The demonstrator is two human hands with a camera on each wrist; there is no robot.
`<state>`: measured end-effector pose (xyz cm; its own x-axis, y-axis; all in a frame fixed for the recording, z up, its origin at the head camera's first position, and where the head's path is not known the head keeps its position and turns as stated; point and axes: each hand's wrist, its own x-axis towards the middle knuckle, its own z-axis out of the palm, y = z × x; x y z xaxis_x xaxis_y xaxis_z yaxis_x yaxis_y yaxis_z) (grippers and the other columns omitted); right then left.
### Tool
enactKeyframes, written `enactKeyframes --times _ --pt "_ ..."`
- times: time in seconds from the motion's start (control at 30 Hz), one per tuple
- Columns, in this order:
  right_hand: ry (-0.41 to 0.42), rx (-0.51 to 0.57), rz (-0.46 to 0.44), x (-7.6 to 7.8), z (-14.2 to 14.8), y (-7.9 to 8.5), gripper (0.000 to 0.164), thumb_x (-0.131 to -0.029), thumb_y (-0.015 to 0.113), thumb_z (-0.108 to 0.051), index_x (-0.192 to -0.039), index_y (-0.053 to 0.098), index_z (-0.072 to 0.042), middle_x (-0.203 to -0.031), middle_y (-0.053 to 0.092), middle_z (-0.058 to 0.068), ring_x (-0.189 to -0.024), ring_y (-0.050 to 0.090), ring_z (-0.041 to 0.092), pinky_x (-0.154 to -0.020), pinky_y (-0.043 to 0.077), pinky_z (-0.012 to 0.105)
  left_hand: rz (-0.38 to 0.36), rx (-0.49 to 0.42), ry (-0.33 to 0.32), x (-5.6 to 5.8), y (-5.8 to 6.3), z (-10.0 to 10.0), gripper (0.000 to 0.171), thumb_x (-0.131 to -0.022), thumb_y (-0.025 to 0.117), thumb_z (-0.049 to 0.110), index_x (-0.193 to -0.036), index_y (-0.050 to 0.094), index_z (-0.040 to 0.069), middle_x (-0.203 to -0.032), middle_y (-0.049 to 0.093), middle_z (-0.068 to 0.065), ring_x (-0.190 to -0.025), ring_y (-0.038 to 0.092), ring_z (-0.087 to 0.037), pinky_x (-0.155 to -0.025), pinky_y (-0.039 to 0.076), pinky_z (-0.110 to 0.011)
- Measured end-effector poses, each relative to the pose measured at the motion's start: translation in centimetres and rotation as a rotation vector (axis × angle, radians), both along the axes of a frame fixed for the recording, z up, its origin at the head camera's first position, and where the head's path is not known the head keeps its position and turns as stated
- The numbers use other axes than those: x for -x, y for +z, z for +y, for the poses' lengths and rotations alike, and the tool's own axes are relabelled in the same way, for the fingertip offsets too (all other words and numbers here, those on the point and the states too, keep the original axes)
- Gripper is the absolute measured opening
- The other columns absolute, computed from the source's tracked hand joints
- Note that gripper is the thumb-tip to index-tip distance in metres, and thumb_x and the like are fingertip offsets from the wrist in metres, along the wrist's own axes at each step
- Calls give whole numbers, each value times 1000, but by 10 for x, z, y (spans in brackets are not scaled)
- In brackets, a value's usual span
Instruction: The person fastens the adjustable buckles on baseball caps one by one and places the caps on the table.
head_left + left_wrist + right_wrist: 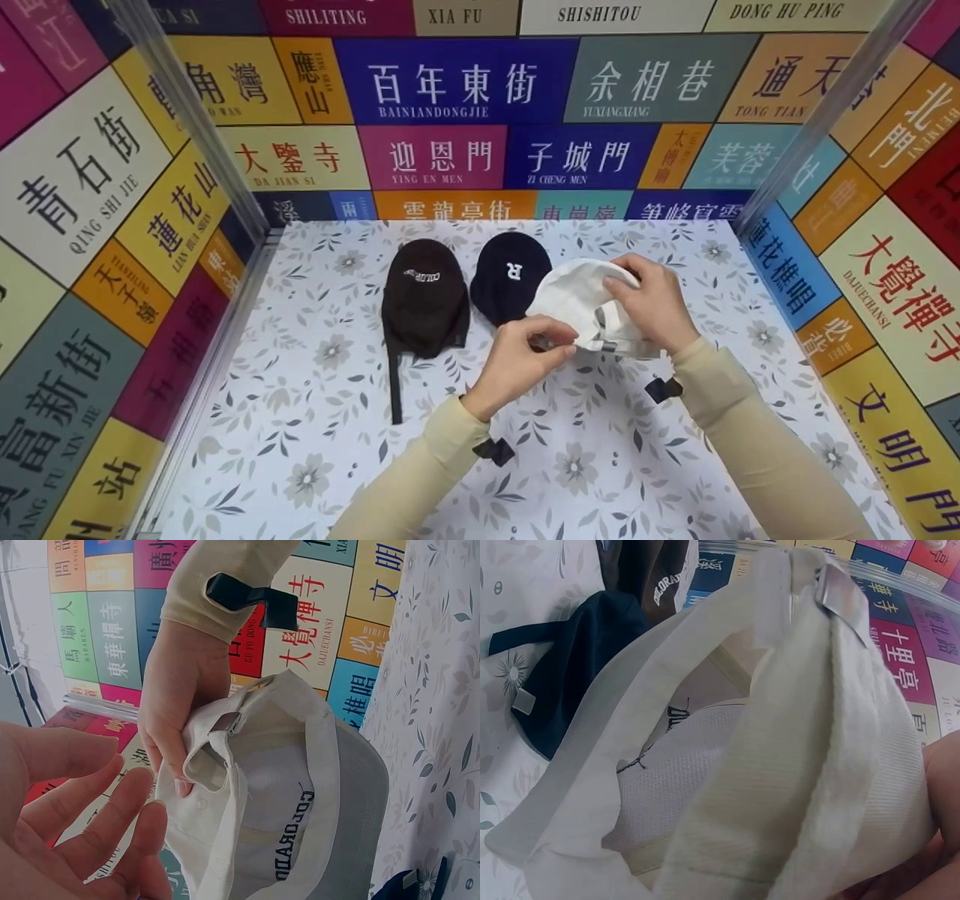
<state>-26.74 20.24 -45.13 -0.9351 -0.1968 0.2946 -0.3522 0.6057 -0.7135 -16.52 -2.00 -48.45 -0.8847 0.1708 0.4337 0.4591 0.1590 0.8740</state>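
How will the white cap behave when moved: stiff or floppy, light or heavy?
Probably floppy: the white cap has thin-looking cloth walls. Likely light for its size: its open underside shows a hollow shell. The brim looks smoothly curved, so perhaps stiffer.

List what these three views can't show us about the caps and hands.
Navy baseball cap: head view, lower right hidden behind the white baseball cap.
Brown baseball cap: right wrist view, cut off by the top edge.
Right hand: right wrist view, mostly cut off by the right edge.
Left hand: head view, contact with the white baseball cap unclear, fingertips overlapping its edge.
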Motion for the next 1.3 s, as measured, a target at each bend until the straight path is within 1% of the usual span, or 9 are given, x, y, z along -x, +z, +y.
enactKeyframes --times 0.17,0.33,0.47,0.57,0.67,0.9,1.1,1.2,1.3 --pt "-17 -14 -1 2 2 -1 17 -93 71 -16 -109 71 -11 -106 72 7 -95 64 22 -87 48 41 -13 -9 6 -1 -2 0 13 -85 80 8 -98 79 11 -92 75 4 -80 67 -7 -74 57 -38" --pt "-28 -17 -18 4 4 -2 17 -95 71 -20 -110 71 -13 -106 71 6 -95 63 22 -86 47 42 -17 -21 5 -1 -3 0 13 -85 79 7 -97 79 10 -92 75 4 -79 67 -8 -73 56 -34" --pt "-32 -15 -32 6 6 -4 17 -95 70 -21 -111 70 -13 -107 71 7 -96 63 23 -87 47 43 -15 -11 6 -2 -2 0 13 -84 79 8 -95 78 15 -91 75 6 -79 67 -6 -73 56 -32" --pt "-37 -16 -33 8 8 -5 17 -96 70 -21 -111 70 -13 -108 71 7 -96 63 23 -87 47 43 -17 -5 2 -4 -2 -1 15 -84 79 9 -95 78 20 -92 75 5 -79 67 -6 -72 55 -29" --pt "-41 -19 -22 11 9 -7 18 -95 70 -20 -111 70 -12 -108 71 8 -97 63 24 -88 47 43 -17 -3 -1 -4 -2 -1 16 -84 79 9 -95 78 21 -93 75 4 -80 66 -6 -73 54 -27" --pt "-53 -17 0 15 11 -11 16 -95 70 -19 -109 70 -11 -107 71 8 -98 63 24 -91 46 44 -9 14 4 -5 -1 -2 15 -84 79 11 -96 79 21 -93 72 14 -83 66 -5 -75 53 -27" --pt "-70 -23 15 18 13 -14 15 -94 70 -18 -107 71 -11 -107 72 8 -98 63 25 -91 46 44 -5 24 -1 -6 -2 -4 14 -85 79 9 -97 79 15 -94 73 14 -84 66 -4 -77 52 -28" --pt "-79 -34 17 19 15 -15 16 -95 70 -19 -108 70 -11 -107 72 8 -98 63 26 -91 45 44 -12 20 0 -7 -4 -4 15 -84 79 9 -97 79 16 -94 73 13 -83 66 -5 -76 52 -28" --pt "-88 -40 12 21 17 -17 15 -95 70 -20 -108 70 -12 -107 72 8 -97 63 26 -90 45 44 -18 13 -1 -7 -6 -4 17 -84 79 10 -97 79 21 -94 73 12 -82 67 -6 -75 52 -29"
